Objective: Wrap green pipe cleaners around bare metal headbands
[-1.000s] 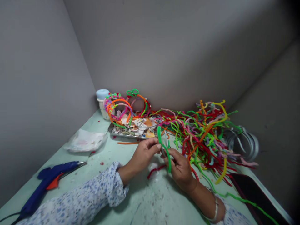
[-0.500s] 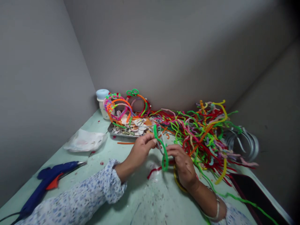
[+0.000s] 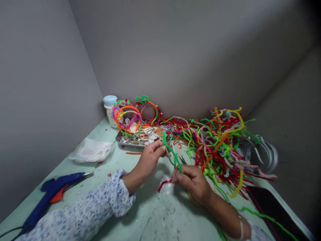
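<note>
1. The pale green tabletop [image 3: 160, 217] is cut off by the bottom edge.
2. A tangled pile of pipe cleaners [image 3: 220, 140] covers its right side; many strands hide one another.
3. The blue glue gun [image 3: 54, 190] lies at the left, its cord cut off.
4. The right hand [image 3: 194, 182], fingers curled, grips the green pipe cleaner [image 3: 175, 156] low down, hiding the lower end.
5. The left hand [image 3: 149, 159] pinches it between thumb and fingers near the top.
6. The green pipe cleaner is held between both hands above the table, long axis slanting from upper left to lower right, top tip pointing up.
7. A thin grey band [image 3: 169, 157] runs just beside it, partly hidden; whether they are joined I cannot tell.
8. Dark pointed blades [image 3: 183, 160] show behind the right hand, the rest covered.
</note>
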Motion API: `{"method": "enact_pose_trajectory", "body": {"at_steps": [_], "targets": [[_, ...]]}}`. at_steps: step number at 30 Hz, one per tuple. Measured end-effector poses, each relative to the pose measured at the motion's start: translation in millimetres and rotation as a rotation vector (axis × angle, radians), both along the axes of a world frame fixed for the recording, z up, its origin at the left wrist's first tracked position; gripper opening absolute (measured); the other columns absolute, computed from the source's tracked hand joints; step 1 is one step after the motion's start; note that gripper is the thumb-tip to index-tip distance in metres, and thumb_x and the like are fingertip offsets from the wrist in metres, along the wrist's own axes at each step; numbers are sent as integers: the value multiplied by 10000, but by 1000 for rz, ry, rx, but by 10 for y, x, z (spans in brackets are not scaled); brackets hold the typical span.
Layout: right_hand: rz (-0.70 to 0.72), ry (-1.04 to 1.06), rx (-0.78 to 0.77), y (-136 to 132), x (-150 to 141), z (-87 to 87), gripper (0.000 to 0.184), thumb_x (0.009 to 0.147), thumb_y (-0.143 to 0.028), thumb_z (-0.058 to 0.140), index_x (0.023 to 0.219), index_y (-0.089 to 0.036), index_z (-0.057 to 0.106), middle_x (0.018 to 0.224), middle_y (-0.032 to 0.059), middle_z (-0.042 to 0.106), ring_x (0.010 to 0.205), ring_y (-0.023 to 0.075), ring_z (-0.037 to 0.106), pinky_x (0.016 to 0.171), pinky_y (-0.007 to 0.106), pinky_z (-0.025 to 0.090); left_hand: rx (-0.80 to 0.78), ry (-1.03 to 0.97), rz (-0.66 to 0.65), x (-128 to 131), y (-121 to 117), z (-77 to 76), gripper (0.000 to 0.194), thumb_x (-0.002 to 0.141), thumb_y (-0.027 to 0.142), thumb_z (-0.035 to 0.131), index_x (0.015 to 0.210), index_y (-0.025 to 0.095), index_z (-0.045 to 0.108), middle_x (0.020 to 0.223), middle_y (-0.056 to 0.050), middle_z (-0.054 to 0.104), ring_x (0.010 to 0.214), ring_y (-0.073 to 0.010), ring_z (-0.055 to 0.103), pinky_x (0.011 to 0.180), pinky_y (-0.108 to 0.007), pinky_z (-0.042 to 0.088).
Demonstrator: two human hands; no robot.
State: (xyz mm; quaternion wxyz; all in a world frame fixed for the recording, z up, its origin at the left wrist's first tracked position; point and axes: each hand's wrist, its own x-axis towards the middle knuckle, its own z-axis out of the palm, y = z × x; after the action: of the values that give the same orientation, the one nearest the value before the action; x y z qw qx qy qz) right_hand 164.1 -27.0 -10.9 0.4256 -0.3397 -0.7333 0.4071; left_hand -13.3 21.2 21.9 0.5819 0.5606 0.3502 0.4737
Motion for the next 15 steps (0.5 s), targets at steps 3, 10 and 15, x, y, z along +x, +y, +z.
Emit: {"method": "enact_pose_trajectory", "body": {"at_steps": [3, 10, 15], "targets": [[134, 99, -305, -19, 78, 271, 381, 891, -482, 531, 723, -151, 614, 650, 31, 631, 530, 108, 537, 520, 233, 423, -48, -37, -2, 11, -9, 25, 132, 823, 263, 547, 759, 153, 583, 741, -10, 564, 733, -140, 525, 741, -288, 410], [181, 96, -518, -72, 449, 729, 376, 879, -510, 547, 998, -163, 628, 644, 23, 646, 473, 107, 554, 420, 210, 413, -92, -61, -7, 29, -38, 54, 129, 815, 257, 547, 754, 153, 590, 739, -18, 580, 733, -143, 535, 744, -288, 412], [-549, -429, 230, -58, 517, 887, 288, 828, -434, 632, 998, -205, 673, 918, 92, 685, 806, 228, 636, 676, 347, 511, -46, 29, -30, 33, -45, -5, 151, 830, 275, 536, 784, 154, 614, 760, -26, 596, 733, -146, 533, 738, -290, 412]]}}
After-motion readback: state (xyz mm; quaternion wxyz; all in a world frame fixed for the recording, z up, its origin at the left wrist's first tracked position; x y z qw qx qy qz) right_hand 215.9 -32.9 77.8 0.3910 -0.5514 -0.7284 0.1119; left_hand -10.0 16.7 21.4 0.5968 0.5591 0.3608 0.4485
